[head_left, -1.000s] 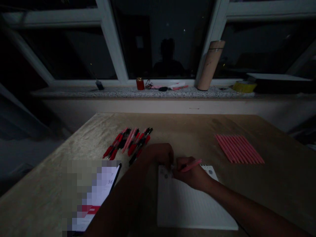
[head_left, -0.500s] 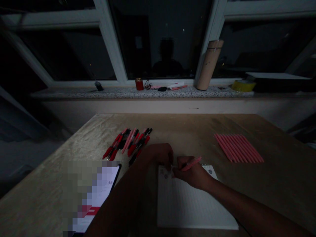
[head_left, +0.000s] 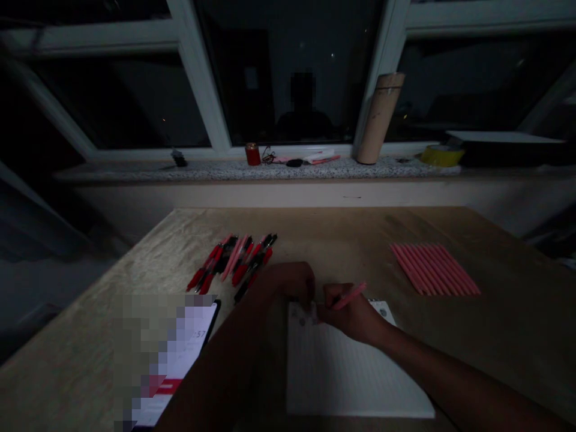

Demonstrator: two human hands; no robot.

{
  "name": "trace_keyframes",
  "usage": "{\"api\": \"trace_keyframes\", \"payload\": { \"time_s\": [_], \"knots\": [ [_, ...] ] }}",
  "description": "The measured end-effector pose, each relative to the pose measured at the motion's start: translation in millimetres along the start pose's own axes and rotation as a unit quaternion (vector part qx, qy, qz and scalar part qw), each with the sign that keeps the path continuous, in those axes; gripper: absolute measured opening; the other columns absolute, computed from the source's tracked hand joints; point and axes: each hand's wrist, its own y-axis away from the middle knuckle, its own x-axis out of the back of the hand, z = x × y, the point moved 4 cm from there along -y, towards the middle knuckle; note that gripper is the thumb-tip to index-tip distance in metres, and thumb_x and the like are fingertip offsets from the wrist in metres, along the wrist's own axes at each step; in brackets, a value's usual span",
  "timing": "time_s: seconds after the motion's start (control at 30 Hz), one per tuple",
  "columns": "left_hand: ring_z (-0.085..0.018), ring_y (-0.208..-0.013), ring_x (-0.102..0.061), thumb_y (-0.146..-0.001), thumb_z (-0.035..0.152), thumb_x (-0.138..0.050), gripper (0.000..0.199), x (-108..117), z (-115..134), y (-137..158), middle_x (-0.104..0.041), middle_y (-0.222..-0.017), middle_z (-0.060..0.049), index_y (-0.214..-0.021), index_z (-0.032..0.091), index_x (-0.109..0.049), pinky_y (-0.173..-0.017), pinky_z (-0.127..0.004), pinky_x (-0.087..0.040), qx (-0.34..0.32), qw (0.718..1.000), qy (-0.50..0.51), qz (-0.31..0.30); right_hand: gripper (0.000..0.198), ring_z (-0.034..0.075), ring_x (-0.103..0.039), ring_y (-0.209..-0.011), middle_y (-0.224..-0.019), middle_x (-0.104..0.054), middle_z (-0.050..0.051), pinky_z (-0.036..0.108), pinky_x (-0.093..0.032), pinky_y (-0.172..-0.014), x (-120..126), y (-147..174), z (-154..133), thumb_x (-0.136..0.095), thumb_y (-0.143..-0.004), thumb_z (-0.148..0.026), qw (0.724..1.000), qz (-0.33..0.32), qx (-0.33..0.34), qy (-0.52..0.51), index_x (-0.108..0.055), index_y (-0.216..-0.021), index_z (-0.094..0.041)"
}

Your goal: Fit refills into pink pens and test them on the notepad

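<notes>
Pink pen (head_left: 351,296): gripped in the right hand, slanting up and to the right over the top part of the notebook page; its lower end is hidden among the fingers.
Right hand (head_left: 355,318): fingers closed around the pen low on its barrel, apparently for fine control, with the hand lying on the page so the paper can bear its weight.
Left hand (head_left: 297,279): bent over the notebook's top edge, fingers curled downward just beside the right hand, perhaps to steady the sheet; too dark to tell whether they pinch anything.
Notebook (head_left: 360,387): open flat on the bench (head_left: 337,231), lined page facing up, binding at the far edge, presumably so the coils stay out of the wrists' way.
Row of pink pens (head_left: 435,270): laid side by side to the right, well apart from the notebook, likely to keep them orderly.
Mixed pens (head_left: 242,274): red, black and pink, bunched beyond the left forearm, seemingly set aside to free the writing space.
Phone (head_left: 198,336): screen up left of the left forearm, partly blurred, probably angled for a glance.
</notes>
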Motion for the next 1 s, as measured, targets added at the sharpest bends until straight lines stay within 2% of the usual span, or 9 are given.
{"api": "trace_keyframes", "payload": {
  "time_s": [0.2, 0.37, 0.57, 0.67, 0.77, 0.9, 1.0],
  "knots": [
    [-0.013, -0.062, -0.058, -0.053, 0.028, -0.074, 0.031, -1.7, -2.9, -2.8, -0.069, -0.072, -0.002, -0.081, 0.015, -0.072, -0.056, -0.021, -0.041, 0.006, 1.0, 0.001, -0.008, 0.027, 0.006, -0.038, -0.048, -0.051, -0.043, -0.005, 0.018, -0.025, -0.042, -1.2, 0.7, 1.8, -0.061, -0.068, -0.019, 1.0, 0.019, 0.004, -0.008, -0.04, -0.05, -0.017],
    [-0.014, -0.062, -0.058, -0.053, 0.031, -0.075, 0.031, -0.2, -0.1, 0.7, -0.069, -0.072, -0.003, -0.08, 0.015, -0.072, -0.055, -0.022, -0.041, 0.013, 1.0, 0.006, -0.008, 0.028, 0.006, -0.038, -0.047, -0.049, -0.043, -0.005, 0.018, -0.025, -0.041, -3.2, -0.2, 0.8, -0.061, -0.066, -0.017, 1.0, -0.012, 0.003, -0.003, -0.038, -0.049, -0.018],
    [-0.012, -0.059, -0.057, -0.053, 0.031, -0.076, 0.029, 1.3, 2.3, 2.3, -0.068, -0.069, -0.002, -0.077, 0.016, -0.071, -0.053, -0.02, -0.04, 0.016, 1.0, 0.002, 0.002, 0.029, 0.006, -0.037, -0.047, -0.05, -0.042, -0.005, 0.018, -0.025, -0.042, 1.2, 1.1, 2.9, -0.06, -0.068, -0.02, 1.0, 0.025, 0.005, 0.001, -0.037, -0.051, -0.018],
    [-0.013, -0.06, -0.057, -0.053, 0.033, -0.076, 0.031, 0.9, 1.7, 1.8, -0.067, -0.069, -0.003, -0.077, 0.015, -0.071, -0.053, -0.021, -0.04, 0.012, 1.0, 0.006, -0.004, 0.028, 0.007, -0.039, -0.048, -0.052, -0.045, -0.004, 0.018, -0.026, -0.042, -1.1, 1.2, 1.0, -0.061, -0.07, -0.025, 1.0, 0.007, 0.006, -0.007, -0.041, -0.052, -0.018],
    [-0.013, -0.061, -0.058, -0.052, 0.034, -0.077, 0.032, 1.0, 1.6, 1.5, -0.067, -0.069, -0.003, -0.077, 0.015, -0.071, -0.052, -0.021, -0.04, 0.01, 1.0, 0.006, -0.002, 0.029, 0.007, -0.039, -0.048, -0.05, -0.044, -0.004, 0.018, -0.026, -0.042, -2.5, 1.0, -1.8, -0.06, -0.069, -0.022, 1.0, -0.013, 0.015, -0.005, -0.039, -0.05, -0.018],
    [-0.013, -0.062, -0.058, -0.051, 0.033, -0.077, 0.033, 0.6, 1.2, 0.8, -0.068, -0.071, -0.002, -0.078, 0.015, -0.071, -0.053, -0.021, -0.04, 0.013, 1.0, 0.001, -0.003, 0.031, 0.006, -0.037, -0.046, -0.049, -0.041, -0.005, 0.018, -0.025, -0.042, 0.1, 1.0, -0.4, -0.061, -0.069, -0.021, 1.0, 0.014, 0.006, 0.0, -0.036, -0.05, -0.018],
    [-0.013, -0.062, -0.058, -0.053, 0.032, -0.075, 0.032, -0.4, -0.4, -0.7, -0.068, -0.073, -0.002, -0.08, 0.015, -0.071, -0.053, -0.021, -0.04, 0.011, 1.0, 0.003, -0.011, 0.029, 0.007, -0.041, -0.047, -0.05, -0.045, -0.005, 0.019, -0.026, -0.042, -1.9, 1.3, 2.1, -0.061, -0.071, -0.024, 1.0, 0.0, 0.005, -0.005, -0.04, -0.052, -0.018]
  ]
}}
